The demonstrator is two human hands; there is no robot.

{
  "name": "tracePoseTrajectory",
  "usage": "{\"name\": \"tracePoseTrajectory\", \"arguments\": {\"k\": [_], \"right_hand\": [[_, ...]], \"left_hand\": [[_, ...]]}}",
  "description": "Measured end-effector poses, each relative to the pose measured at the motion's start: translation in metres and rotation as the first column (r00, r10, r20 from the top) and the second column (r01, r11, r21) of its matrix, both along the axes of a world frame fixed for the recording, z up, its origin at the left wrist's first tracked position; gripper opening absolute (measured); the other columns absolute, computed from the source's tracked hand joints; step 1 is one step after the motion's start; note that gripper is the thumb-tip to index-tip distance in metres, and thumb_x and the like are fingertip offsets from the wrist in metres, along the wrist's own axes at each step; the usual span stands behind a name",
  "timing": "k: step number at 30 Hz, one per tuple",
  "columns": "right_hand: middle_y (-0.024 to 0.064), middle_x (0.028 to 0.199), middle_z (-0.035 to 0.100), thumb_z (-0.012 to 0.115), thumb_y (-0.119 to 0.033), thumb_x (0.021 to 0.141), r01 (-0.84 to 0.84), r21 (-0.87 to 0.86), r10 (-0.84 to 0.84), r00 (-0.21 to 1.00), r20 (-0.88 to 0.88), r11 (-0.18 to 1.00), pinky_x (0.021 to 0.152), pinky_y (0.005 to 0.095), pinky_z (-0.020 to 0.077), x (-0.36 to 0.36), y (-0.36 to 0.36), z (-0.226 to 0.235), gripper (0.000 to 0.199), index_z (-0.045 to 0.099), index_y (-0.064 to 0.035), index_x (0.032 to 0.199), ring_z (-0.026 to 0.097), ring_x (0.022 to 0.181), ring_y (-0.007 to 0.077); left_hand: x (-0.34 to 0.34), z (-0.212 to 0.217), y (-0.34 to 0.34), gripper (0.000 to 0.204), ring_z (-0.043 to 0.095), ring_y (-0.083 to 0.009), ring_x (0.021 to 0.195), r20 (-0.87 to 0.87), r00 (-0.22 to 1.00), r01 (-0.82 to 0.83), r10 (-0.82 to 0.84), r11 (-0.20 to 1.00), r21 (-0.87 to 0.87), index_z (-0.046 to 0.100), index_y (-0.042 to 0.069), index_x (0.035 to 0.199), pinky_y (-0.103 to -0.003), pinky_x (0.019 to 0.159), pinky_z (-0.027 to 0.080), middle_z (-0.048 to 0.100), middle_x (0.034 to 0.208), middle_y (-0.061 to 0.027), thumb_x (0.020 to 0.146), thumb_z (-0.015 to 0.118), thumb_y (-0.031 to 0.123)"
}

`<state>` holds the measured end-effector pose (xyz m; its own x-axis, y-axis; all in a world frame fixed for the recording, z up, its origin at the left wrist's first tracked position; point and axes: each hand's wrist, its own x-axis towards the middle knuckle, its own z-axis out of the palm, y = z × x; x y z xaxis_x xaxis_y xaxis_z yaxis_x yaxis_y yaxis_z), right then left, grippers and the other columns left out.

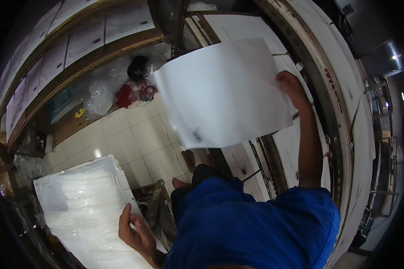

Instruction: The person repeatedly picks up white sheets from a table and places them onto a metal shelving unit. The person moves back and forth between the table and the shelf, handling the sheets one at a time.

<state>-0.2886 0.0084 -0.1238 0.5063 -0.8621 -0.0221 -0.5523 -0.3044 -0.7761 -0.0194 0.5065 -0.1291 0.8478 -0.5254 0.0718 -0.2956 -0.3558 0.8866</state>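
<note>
My right hand (292,87) pinches the right edge of a large white sheet (224,92). The sheet bows slightly in the air, with small dark print near its lower left corner; whether it is paper or thin plastic I cannot tell. At lower left, my left hand (137,231) is beside a thick pile of shiny, white layered material (92,210). Its fingers are apart and loosely bent, with nothing seen between them. A pale flat panel (47,181) shows at the pile's far left corner.
White boxes (125,24) line a wooden shelf at upper left. Clear plastic wrap (98,98), red cloth (126,95) and a black cap-like thing (138,68) lie below it. More white cartons (242,31) stand along the right. A wooden stool (159,206) sits on the tiled floor (139,139).
</note>
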Motion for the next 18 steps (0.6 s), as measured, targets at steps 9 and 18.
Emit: {"name": "tracePoseTrajectory", "arguments": {"k": [9,18], "right_hand": [[0.0025,0.075,0.057,0.051,-0.008,0.079,0.302,-0.316,-0.416,0.813,-0.407,0.899,0.062,0.0301,0.0433,-0.177,-0.184,-0.109,0.015,0.062,-0.0055,0.089,0.053,0.068,0.0134],[0.0097,0.084,0.065,0.053,-0.003,0.082,0.095,-0.662,-0.553,0.644,-0.529,0.743,0.075,0.0329,0.0486,-0.237,-0.250,-0.131,0.013,0.064,-0.0075,0.087,0.063,0.083,0.0219]], "left_hand": [[0.000,-0.094,-0.090,0.026,0.056,-0.0247,0.059,-0.014,0.962,0.265,-0.271,0.929,0.257,0.059,-0.003,0.110,-0.036,0.054,0.044,0.058,0.073,-0.0150,0.086,0.060,0.008],[-0.024,-0.176,-0.107,0.027,0.062,-0.0339,0.069,-0.257,0.904,0.426,-0.343,0.777,0.463,0.060,-0.004,0.107,-0.040,0.065,0.049,0.063,0.080,-0.0187,0.082,0.062,0.007]]}}
